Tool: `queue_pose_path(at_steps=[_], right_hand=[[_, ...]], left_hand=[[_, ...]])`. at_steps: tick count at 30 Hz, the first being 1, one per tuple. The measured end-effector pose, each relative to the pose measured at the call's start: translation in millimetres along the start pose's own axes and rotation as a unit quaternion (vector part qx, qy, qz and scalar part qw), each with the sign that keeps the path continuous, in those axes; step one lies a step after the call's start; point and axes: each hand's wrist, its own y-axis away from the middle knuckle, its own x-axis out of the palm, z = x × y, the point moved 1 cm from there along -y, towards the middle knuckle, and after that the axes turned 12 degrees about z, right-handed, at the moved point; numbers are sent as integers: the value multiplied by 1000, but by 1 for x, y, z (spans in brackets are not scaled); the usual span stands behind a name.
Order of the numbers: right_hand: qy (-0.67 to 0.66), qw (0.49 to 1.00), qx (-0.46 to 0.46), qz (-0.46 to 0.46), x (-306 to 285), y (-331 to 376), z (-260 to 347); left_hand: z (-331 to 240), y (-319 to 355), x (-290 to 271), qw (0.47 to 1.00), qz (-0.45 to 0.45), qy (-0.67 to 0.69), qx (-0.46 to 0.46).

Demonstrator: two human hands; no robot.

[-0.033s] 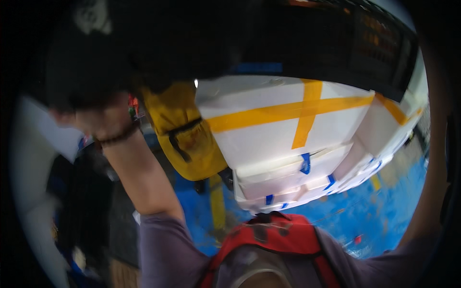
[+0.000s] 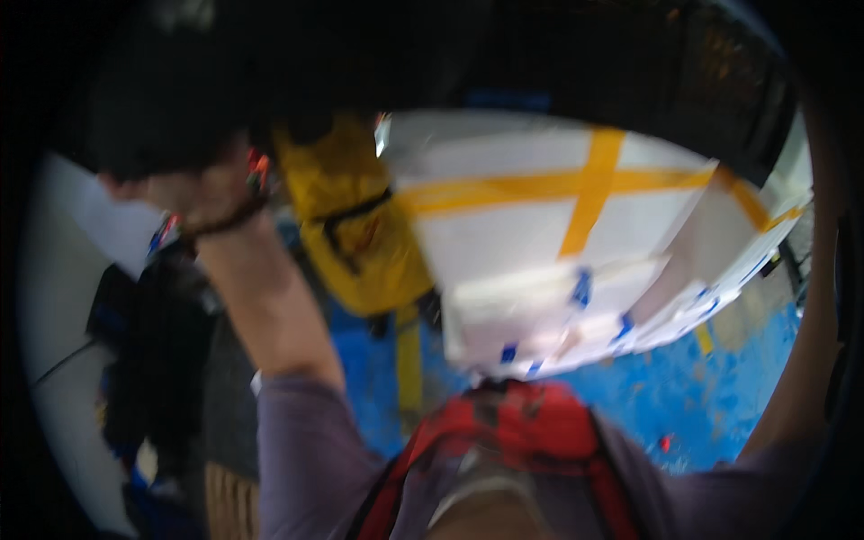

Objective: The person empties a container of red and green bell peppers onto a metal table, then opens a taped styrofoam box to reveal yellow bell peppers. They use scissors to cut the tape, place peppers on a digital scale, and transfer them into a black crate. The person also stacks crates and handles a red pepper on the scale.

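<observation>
My left hand (image 2: 193, 193) is raised at the upper left with a dark beaded band round its wrist. It is smeared, and a large black shape (image 2: 180, 117) covers its fingers, so I cannot make out whether it grips anything. My right forearm (image 2: 796, 360) runs up along the right rim. The right hand lies outside the picture. Nearest to my left hand hangs a yellow bag-like thing (image 2: 364, 261) with a black strap. Beside it is a white foam box (image 2: 504, 234), crossed by orange-yellow tape and carrying blue tape pieces lower down.
A dark panel (image 2: 630, 126) spans the top. Below the box lies a worn blue floor (image 2: 666, 405) with a yellow stripe (image 2: 409, 360) and a small red bit (image 2: 666, 443). Dark blurred items (image 2: 157, 360) stand at the left. A red strapped harness (image 2: 522, 423) is on my chest.
The yellow thing and the white box sit slightly higher in the picture, and the box a little further right. Both arms stay raised in nearly the same place.
</observation>
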Motion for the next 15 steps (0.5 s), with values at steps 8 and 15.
queue_pose_path(at_steps=[8, 15], right_hand=[[15, 986, -159, -47, 50, -126, 156], [25, 950, -308, -52, 100, -231, 297]], left_hand=[[-152, 37, -146, 995, -75, -65, -15], [-248, 88, -230, 982, -162, -102, -7]])
